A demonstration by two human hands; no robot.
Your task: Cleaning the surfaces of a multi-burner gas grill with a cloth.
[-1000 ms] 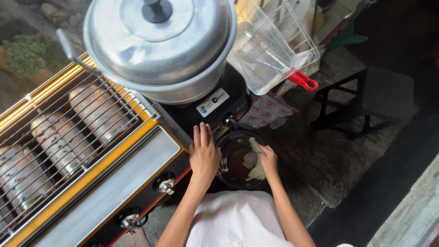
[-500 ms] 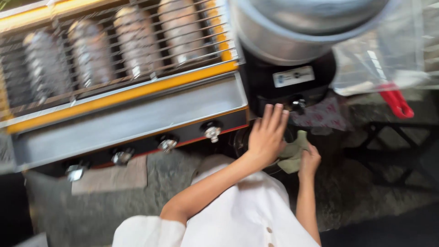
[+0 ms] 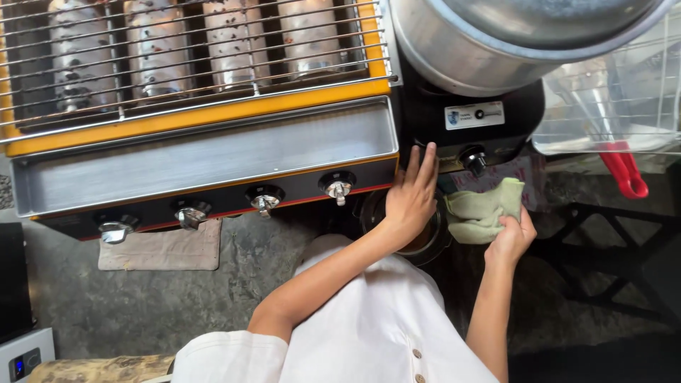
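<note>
My left hand lies flat with fingers together on the rim of a dark round bowl that holds brown liquid, just below the grill's right corner. My right hand grips a pale green cloth, bunched up beside the bowl and under the black single burner stove. A large metal pot sits on that stove above both hands.
An orange-framed gas grill with a wire grate and several silver knobs fills the left. A clear plastic jug with a red handle hangs at the right. A beige cloth lies on the stone counter. A black device stands at far left.
The view has swung left and closer. My left hand stays on the bowl; my right hand with the cloth has moved right, away from the bowl.
</note>
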